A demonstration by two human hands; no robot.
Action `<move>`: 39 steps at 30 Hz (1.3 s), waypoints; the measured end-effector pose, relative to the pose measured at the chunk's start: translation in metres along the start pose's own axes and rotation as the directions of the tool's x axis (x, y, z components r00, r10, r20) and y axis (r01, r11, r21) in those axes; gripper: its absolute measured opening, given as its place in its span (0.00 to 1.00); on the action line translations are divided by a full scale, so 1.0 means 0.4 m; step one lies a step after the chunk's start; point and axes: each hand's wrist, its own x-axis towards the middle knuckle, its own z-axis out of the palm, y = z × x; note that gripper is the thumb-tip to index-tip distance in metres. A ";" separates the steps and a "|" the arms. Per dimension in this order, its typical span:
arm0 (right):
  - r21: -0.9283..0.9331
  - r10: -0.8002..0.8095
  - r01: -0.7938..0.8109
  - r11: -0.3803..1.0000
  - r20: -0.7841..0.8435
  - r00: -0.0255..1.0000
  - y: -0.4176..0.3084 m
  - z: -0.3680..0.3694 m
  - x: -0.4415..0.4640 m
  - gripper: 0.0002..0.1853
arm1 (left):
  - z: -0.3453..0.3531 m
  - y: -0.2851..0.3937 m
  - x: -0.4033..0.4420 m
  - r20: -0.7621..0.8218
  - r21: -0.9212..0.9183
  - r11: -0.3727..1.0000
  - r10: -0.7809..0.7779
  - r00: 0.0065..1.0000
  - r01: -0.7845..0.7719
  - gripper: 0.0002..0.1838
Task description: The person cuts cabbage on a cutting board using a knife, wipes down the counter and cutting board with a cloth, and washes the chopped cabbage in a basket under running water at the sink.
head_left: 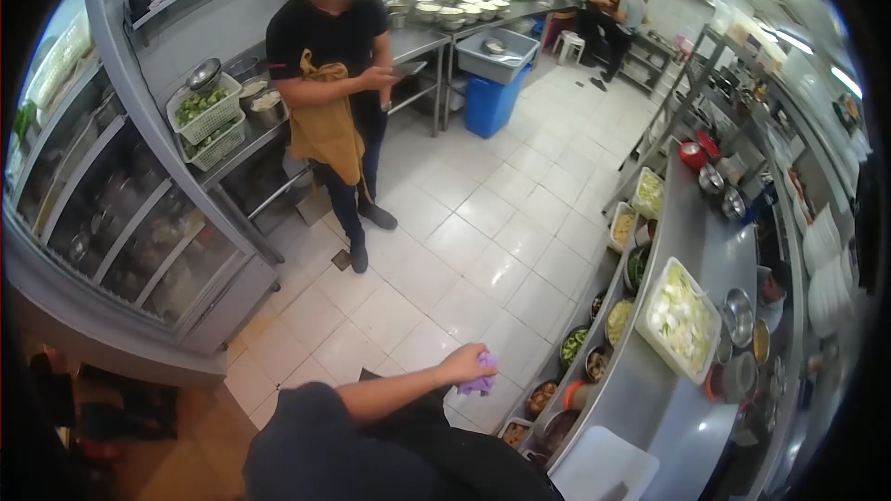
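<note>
My left hand (pixel 464 365) is closed around a crumpled purple cloth (pixel 478 378), held in front of my body above the tiled floor. Part of the cloth sticks out past my fingers. My left forearm (pixel 390 394) reaches across from a dark sleeve. Nothing of my right hand shows. To the right of the cloth, below the counter, sit several bowls of food, among them a bowl of cut green vegetables (pixel 574 345).
A steel counter (pixel 682 408) on the right carries a white tray of chopped vegetables (pixel 682 320) and a white board (pixel 603 468). A co-worker (pixel 329 83) stands at left by a glass-fronted cabinet (pixel 139 223). A blue bin (pixel 497 102) stands farther back.
</note>
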 end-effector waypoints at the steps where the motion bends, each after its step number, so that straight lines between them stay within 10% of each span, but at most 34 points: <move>1: 0.048 -0.092 0.090 0.995 0.046 0.995 -0.049 0.045 0.061 0.23 | 0.005 -0.014 0.002 -0.002 0.002 1.000 -0.012 1.000 0.012 0.26; 4: 0.192 -0.256 0.223 0.956 0.169 0.952 -0.257 0.163 0.161 0.27 | 0.131 -0.023 0.003 -0.026 -0.346 0.929 -0.153 0.988 0.135 0.25; 5: 0.661 -0.280 -0.026 0.750 0.353 0.893 -0.493 0.140 0.169 0.34 | 0.144 0.036 0.002 0.120 -0.464 0.867 -0.139 0.983 0.179 0.22; 7: 0.670 -0.294 -0.089 0.737 0.436 0.850 -0.487 0.283 0.232 0.35 | 0.183 0.141 0.048 0.385 -0.710 0.671 0.113 0.916 0.215 0.23; 10: 0.868 0.065 -0.297 0.397 0.297 0.953 -0.486 0.283 0.275 0.29 | 0.146 0.325 0.151 0.747 -0.487 0.849 0.282 0.602 0.206 0.35; 12: 0.872 0.032 -0.452 0.186 0.455 0.890 -0.518 0.194 0.325 0.23 | 0.087 0.420 0.253 0.845 -0.348 0.911 0.202 0.495 0.223 0.34; 15: 0.931 0.240 -0.338 0.136 0.300 0.923 -0.404 0.068 0.409 0.20 | 0.147 0.466 0.427 0.675 -0.298 0.949 0.129 0.726 0.108 0.32; 21: 0.531 0.185 -0.017 0.847 -0.265 0.946 0.081 -0.148 0.686 0.26 | 0.248 0.607 0.622 0.501 -0.261 0.926 -0.113 0.858 0.274 0.38; 25: 0.709 0.333 -0.330 0.623 0.142 0.932 0.406 -0.080 0.848 0.35 | 0.384 0.589 0.808 0.566 -0.240 0.945 -0.049 0.823 0.221 0.41; 26: 0.604 0.428 -0.371 0.705 0.054 0.902 0.348 -0.033 0.862 0.35 | 0.400 0.607 0.818 0.563 -0.251 0.936 -0.065 0.824 0.246 0.42; 28: -0.256 0.095 -0.238 0.937 -0.471 0.877 0.293 0.090 0.906 0.34 | 0.459 0.595 0.866 0.521 -0.115 0.962 -0.153 0.839 0.247 0.38; 30: -0.219 -0.019 -0.103 0.970 -0.493 0.870 0.137 0.176 0.892 0.32 | 0.511 0.599 0.830 0.416 -0.374 0.889 -0.095 0.904 0.266 0.24; 33: -0.018 -0.100 0.099 0.995 -0.269 0.958 -0.167 0.242 0.795 0.29 | 0.481 0.648 0.814 0.449 -0.300 0.889 -0.188 0.873 0.346 0.28; 37: 0.112 -0.647 0.638 0.762 0.075 0.759 -0.190 0.404 0.722 0.29 | 0.404 0.590 0.800 0.431 -0.396 0.826 -0.218 0.875 0.401 0.32; 39: 0.177 -0.643 0.619 0.765 0.157 0.750 -0.164 0.407 0.775 0.27 | 0.358 0.521 0.820 0.415 -0.558 0.735 -0.155 0.896 0.385 0.33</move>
